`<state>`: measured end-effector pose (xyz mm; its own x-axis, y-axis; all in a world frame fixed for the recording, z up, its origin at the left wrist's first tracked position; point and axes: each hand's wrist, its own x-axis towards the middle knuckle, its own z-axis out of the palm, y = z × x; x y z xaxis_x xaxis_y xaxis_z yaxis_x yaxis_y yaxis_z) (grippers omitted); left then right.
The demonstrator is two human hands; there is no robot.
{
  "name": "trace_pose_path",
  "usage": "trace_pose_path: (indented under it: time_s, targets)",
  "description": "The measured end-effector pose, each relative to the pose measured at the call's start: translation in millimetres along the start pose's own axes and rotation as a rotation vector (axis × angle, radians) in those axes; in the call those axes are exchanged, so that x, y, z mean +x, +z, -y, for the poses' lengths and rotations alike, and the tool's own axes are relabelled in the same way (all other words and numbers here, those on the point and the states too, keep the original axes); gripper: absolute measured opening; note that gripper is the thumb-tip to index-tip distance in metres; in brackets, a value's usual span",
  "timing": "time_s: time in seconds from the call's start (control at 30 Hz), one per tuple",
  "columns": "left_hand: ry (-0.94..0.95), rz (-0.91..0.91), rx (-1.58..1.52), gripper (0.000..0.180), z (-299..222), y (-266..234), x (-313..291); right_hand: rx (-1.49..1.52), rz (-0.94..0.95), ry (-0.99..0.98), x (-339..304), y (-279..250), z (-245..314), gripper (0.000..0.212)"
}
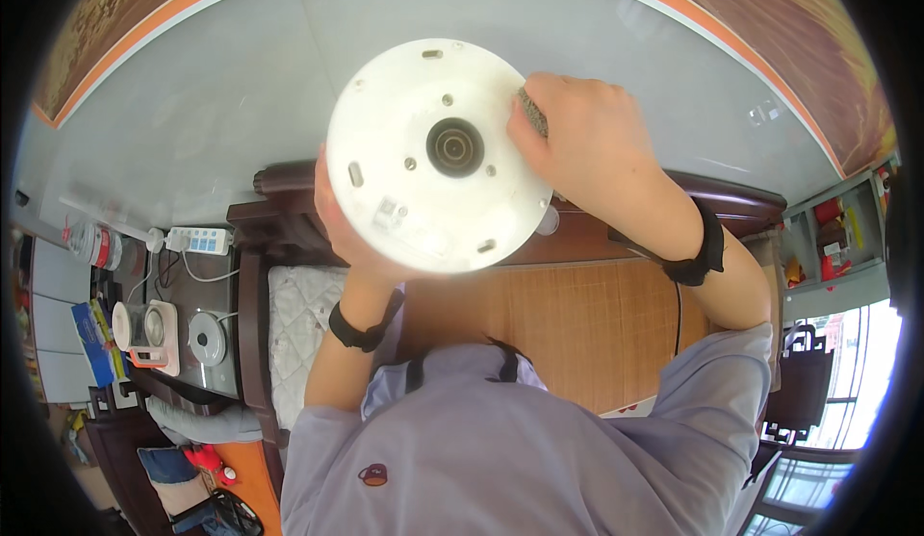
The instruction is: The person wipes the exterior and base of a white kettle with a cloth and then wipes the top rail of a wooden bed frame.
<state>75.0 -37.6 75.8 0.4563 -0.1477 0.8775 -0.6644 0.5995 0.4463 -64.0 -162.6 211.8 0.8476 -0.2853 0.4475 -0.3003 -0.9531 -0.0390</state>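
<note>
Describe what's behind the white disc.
At the left edge of the white disc, part of the left hand shows, with grey wall beyond; the disc's far side is covered.

White disc (385,103): back hidden; print on the label (390,214) at its lower left too small to read. Left hand (337,218): largely hidden behind the disc, most fingers out of sight. Right hand (595,132): covers part of a grey textured pad (532,113); full outline cannot be told. Wooden seat (577,324): near edge partly hidden by grey shirt (500,449), itself cut off by the lower picture edge.
</note>
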Motion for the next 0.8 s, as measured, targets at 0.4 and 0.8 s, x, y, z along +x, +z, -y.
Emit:
trace_pose_path:
  time_s: [0.4, 0.8]
  targets:
    - [-0.095, 0.059, 0.133, 0.106, 9, -6, -17, 0.036, 0.019, -0.001, -9, 0, 1, 0.015]
    - [0.16, 0.082, 0.326, 0.117, 6, 5, -5, 0.063, 0.084, -0.124, -37, -12, 21, 0.017]
